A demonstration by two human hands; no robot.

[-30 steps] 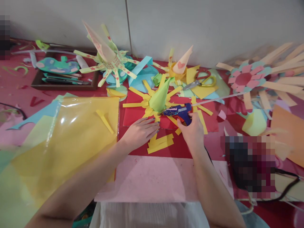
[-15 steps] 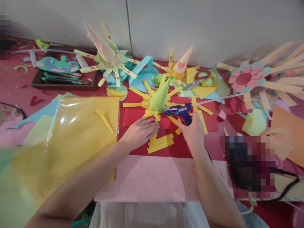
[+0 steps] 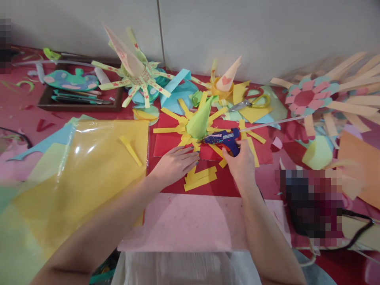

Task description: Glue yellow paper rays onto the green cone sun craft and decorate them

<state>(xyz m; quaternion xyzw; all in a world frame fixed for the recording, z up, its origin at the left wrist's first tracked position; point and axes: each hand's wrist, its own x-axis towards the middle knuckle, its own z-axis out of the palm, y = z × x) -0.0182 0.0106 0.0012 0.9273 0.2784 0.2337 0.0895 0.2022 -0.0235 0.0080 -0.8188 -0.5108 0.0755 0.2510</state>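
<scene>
A blue glue gun (image 3: 224, 137) is held in my right hand (image 3: 241, 160), its nozzle pointing left at the base of a green paper cone (image 3: 198, 122). The cone stands in the middle of yellow paper strips (image 3: 168, 130) that spread out like rays over a red sheet (image 3: 166, 145). My left hand (image 3: 177, 163) lies flat, palm down, just below the cone, its fingertips by a lower ray. Loose yellow strips (image 3: 202, 180) lie in a small pile between my hands. A clear glue stick (image 3: 273, 123) juts from the back of the gun.
At the left lies a yellow sheet in a plastic sleeve (image 3: 103, 158); behind it is a brown tray (image 3: 80, 107) with tools. Scissors (image 3: 252, 103) rest behind the gun. Finished-looking paper shapes (image 3: 139, 77) stand along the wall. A pink sheet (image 3: 196, 225) lies in front of me.
</scene>
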